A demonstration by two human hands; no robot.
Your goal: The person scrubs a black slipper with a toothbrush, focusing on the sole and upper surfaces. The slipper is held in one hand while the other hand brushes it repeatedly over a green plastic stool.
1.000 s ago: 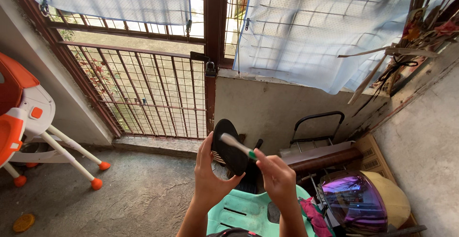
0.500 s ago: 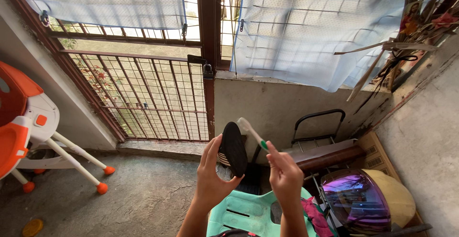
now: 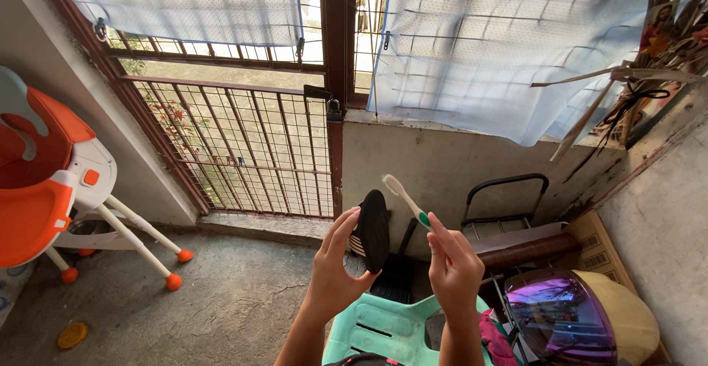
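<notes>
Left hand (image 3: 333,277) holds one shoe (image 3: 371,230); right hand (image 3: 455,271), one toothbrush (image 3: 406,199).

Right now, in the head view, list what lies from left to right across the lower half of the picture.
Orange and white high chair → left hand holding a black shoe → right hand holding a white toothbrush with a green grip → helmet with a purple mirrored visor.

Left hand (image 3: 333,277) holds black shoe (image 3: 371,230); right hand (image 3: 455,271) grips toothbrush (image 3: 405,200).
</notes>
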